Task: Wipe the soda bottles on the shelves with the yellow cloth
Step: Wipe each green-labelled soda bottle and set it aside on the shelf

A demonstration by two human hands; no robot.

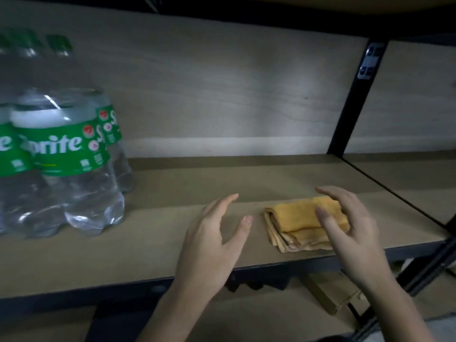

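Bottles (74,169) were clear glossy plastic; the cloth (301,215) soft matt fabric; the shelf (148,230) matt board, dark metal-framed.

The front soda bottle (71,154) bears a green label reading "Sprite" in white letters. The bottle behind it (112,129) shows only an "S", and the bottle at the left edge (9,154) only a final "e". The small print and round marks on the labels are too blurred to read.

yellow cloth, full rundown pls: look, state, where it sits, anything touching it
The yellow cloth looks like soft fabric, folded into a thick pad of several layers whose edges fan out at the lower left. It lies flat on the shelf board near the front edge, well right of the Sprite bottles. The right hand is over its right part, fingers spread; actual contact is unclear. The left hand is clear of it.
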